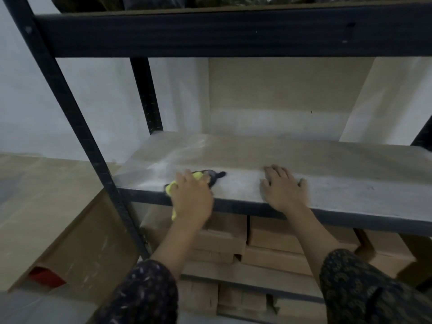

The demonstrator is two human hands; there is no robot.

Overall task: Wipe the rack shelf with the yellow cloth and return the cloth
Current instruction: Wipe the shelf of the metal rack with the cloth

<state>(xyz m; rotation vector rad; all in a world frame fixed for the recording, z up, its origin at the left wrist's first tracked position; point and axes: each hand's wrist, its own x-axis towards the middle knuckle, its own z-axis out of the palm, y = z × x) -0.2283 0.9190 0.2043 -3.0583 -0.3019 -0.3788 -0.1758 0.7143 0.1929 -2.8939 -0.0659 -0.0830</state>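
Cloth [171,187] sits bunched under the left hand [191,197], which grips it. Right hand [284,190] lies flat on the shelf [350,174] nearby. Boxes [268,235] sit stacked below.

Two hands [191,195] [284,190], one yellow cloth [170,188], one rack shelf [280,155]

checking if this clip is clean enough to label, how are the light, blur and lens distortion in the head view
Head view: dim, flat light with no hard shadows; everything slightly soft, the left hand and yellow cloth most smeared, the right hand a little crisper; a pale sheen on the shelf at rear left; the wide lens slants the front upright.
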